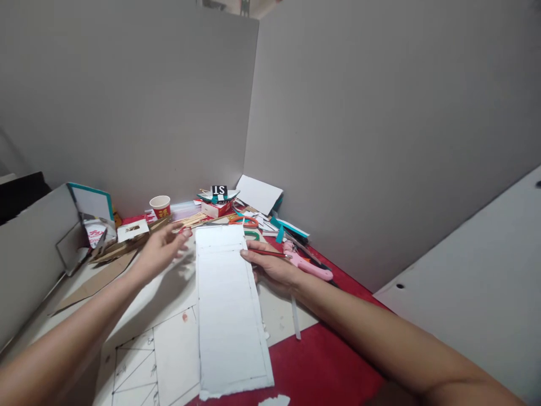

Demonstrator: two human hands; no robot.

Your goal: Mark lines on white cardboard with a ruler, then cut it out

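Observation:
A long white board (230, 316), with pencil lines near its edges and rough torn ends, is held up slightly tilted in the middle. My right hand (270, 262) grips its right edge, thumb on the front face and fingers behind. A thin dark red pencil (270, 254) lies along that same hand, under the thumb. To the left of the board is my left hand (163, 248), its fingers apart and not touching the board. Something small and red shows at its fingertips, too small to name. Beneath lies a white sheet (175, 352) with drawn black lines.
At the back stand a red and white paper cup (160, 207), wooden sticks (190, 220), orange-handled scissors (243, 221) and card scraps. A pink-handled tool (310, 267) lies right. Brown cardboard (99, 282) is at left, red cloth (321, 366) in front. Grey partitions (169, 101) enclose the table.

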